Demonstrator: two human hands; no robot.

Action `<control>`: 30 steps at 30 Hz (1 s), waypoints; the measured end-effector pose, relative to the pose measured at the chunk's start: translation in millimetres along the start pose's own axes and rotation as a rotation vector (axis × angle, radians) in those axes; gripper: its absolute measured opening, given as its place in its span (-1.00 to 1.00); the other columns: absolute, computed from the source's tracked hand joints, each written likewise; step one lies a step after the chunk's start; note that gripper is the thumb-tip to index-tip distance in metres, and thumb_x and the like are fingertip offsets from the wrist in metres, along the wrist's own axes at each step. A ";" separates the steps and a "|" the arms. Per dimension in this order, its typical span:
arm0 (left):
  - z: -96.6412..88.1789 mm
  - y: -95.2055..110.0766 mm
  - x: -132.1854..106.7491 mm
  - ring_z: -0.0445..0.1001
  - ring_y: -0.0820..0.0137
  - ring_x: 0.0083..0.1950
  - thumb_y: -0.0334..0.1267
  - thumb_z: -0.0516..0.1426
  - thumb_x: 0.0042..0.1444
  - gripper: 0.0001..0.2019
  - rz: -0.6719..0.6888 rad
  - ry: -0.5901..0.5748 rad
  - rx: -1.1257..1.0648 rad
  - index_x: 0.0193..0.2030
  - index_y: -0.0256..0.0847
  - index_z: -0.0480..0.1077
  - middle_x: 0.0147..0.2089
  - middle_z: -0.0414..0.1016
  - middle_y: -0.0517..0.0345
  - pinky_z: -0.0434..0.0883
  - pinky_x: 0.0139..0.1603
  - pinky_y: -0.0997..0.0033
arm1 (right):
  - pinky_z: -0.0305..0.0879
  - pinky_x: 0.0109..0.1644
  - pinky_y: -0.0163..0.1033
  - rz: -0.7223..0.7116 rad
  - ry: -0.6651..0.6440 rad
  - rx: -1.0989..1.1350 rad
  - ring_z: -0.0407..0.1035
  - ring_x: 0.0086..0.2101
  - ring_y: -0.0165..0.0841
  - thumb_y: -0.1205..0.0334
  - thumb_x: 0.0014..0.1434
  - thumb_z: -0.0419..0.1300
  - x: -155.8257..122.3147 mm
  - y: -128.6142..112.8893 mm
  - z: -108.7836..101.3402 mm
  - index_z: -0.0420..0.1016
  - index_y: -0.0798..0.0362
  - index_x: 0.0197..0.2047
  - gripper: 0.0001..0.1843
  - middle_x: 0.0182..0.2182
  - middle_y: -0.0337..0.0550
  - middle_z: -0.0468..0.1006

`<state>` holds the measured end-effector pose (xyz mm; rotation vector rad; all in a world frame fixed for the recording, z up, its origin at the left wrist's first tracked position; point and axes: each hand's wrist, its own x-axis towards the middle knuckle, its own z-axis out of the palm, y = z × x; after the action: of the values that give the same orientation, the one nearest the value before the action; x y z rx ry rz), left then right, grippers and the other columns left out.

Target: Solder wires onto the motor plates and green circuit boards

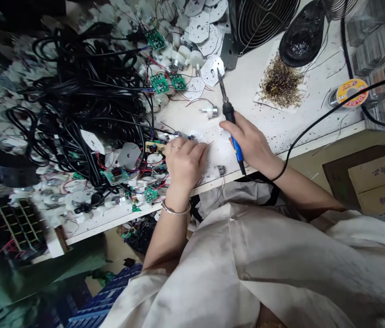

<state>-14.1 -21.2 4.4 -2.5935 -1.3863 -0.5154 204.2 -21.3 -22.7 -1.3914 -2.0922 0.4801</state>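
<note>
My right hand (251, 143) is closed round the blue handle of a soldering iron (236, 142). The iron's tip points away from me, over a white perforated plate (212, 71). On the bench's left part, my left hand (186, 160) has its fingers curled down over small wired parts, and what they grip is hidden beneath them. A tan circuit board (156, 147) shows beside its knuckles. Between the hands and the plates lies a small motor with a white shaft (208, 110). Another small metal motor (221, 170) rests near the bench's front edge.
Bundled black cables (89, 86) and heaps of white parts cover the left side. Green circuit boards (159, 83) lie among them. At the back stands a fan (267, 20). Brown granules (281, 84) and a solder spool (352, 93) sit to the right. The iron's cord (301, 134) crosses the front edge.
</note>
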 end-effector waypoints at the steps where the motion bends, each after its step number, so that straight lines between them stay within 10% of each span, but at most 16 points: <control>1: 1.3 2.5 -2.5 0.41 0.27 -0.21 -0.16 0.14 0.34 -0.83 -0.017 -0.001 -0.014 -0.26 -0.06 0.51 -0.36 0.54 0.22 0.28 -0.13 0.15 | 0.42 0.16 -0.13 -0.046 -0.030 0.029 0.39 0.12 -0.24 0.27 0.44 -0.16 -1.8 1.1 -1.6 0.32 -0.03 0.24 -0.59 0.19 0.01 0.40; 11: 16.3 7.2 13.1 0.44 0.17 -0.05 -0.17 0.12 0.30 -0.84 -0.075 -0.098 -0.273 -0.28 -0.04 0.51 -0.38 0.45 0.16 0.16 0.22 -0.18 | 0.48 -0.06 -0.22 -0.129 -0.075 0.081 0.47 -0.06 -0.30 0.11 0.42 -0.09 -6.8 2.4 -9.5 0.40 -0.08 0.08 -0.69 0.01 -0.10 0.51; 16: 22.4 3.7 8.7 0.53 0.26 -0.04 -0.27 0.18 0.26 -0.96 0.048 0.067 -0.245 -0.21 -0.03 0.46 -0.19 0.62 0.22 0.14 0.27 -0.14 | 0.48 -0.03 -0.12 -0.071 0.300 0.029 0.53 -0.20 -0.28 -0.07 0.39 -0.01 -25.0 12.1 -25.4 0.47 -0.07 0.04 -0.63 -0.25 -0.12 0.61; 21: 25.3 2.0 10.5 0.49 0.29 -0.23 -0.28 0.22 0.24 -0.95 0.051 0.153 -0.195 -0.21 -0.01 0.50 -0.35 0.58 0.23 0.21 0.16 -0.08 | 0.50 -0.24 -0.13 0.339 0.749 0.229 0.51 -0.44 -0.36 -0.13 0.35 0.06 -43.4 36.2 -46.2 0.50 -0.06 0.03 -0.60 -0.38 -0.22 0.59; 30: 24.2 0.2 8.5 0.43 0.26 -0.25 -0.27 0.23 0.22 -0.91 -0.005 0.113 -0.222 -0.17 0.05 0.53 -0.35 0.56 0.18 0.21 0.08 -0.05 | 0.43 -0.44 -0.23 0.627 0.931 0.322 0.44 -0.59 -0.44 -0.22 0.28 0.11 -34.5 47.1 -52.0 0.52 0.01 -0.10 -0.54 -0.53 -0.34 0.52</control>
<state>-4.1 -7.7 -14.9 -2.6802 -1.3694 -0.8477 281.0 -35.5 -19.1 -1.6199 -0.7981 0.2895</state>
